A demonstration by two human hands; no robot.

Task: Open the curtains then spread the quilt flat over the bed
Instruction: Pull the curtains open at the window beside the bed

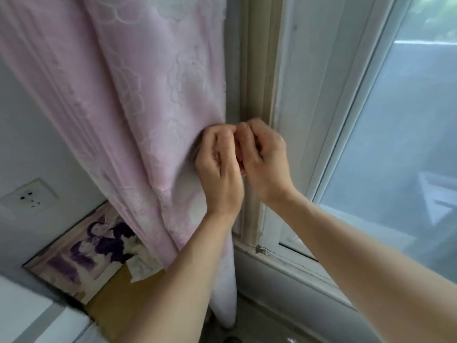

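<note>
The pink curtain [128,100], woven with a pale flower pattern, hangs gathered in folds to the left of the window frame [254,90]. It covers the wall there and leaves the window glass [395,149] bare. Its right edge lies just beside the frame, and a white lining [223,303] shows below the pink cloth, reaching down past the sill.

Both hands are raised together at that right edge, about midway up the visible cloth, with their knuckles touching. The left hand [217,169] has its fingers curled in against the curtain, and the cloth dents and darkens into a fold right beside them, so it seems to be pinching the edge. The right hand [265,159] is also curled tight, its fingertips [243,129] meeting the left hand's. Its own knuckles hide what, if anything, it grips, so I cannot tell. Both forearms are bare and reach up from the lower right.

Low on the left, a wooden surface [111,300] carries a framed picture [81,253] that leans on the wall at the back edge, partly behind the curtain. A crumpled white paper [142,267] lies in front of it, touching the curtain's hem. A white wall socket [29,198] sits on the wall above the picture.
</note>
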